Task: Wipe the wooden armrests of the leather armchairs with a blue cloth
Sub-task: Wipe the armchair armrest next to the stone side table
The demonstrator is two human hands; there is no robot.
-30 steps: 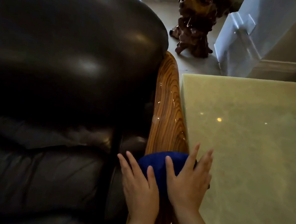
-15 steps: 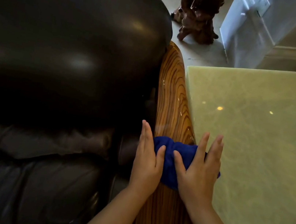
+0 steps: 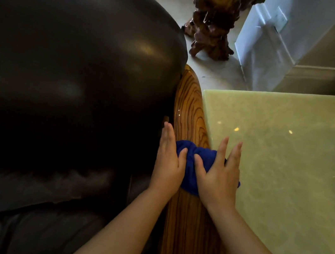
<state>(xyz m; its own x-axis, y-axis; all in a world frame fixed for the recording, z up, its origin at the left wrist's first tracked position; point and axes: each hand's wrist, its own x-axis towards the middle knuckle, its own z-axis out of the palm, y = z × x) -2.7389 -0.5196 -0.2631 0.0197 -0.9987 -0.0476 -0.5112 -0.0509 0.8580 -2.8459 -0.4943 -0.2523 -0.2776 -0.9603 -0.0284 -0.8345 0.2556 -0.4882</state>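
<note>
On glossy grained armrest (image 3: 194,113), flat hands press bunched blue cloth (image 3: 191,167).

Green stone tabletop (image 3: 286,166), carved wooden sculpture (image 3: 213,20)

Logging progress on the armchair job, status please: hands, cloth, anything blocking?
Left hand and right hand flat, pressing blue cloth on wooden armrest. Stone tabletop tight against armrest's right side.

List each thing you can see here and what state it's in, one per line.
blue cloth: bunched, pressed on the armrest under both hands
wooden armrest: glossy, cloth about midway along it
left hand: flat, fingers extended, on the cloth
right hand: flat, fingers spread, on the cloth
leather armchair: unoccupied
stone tabletop: shiny, bare
</note>
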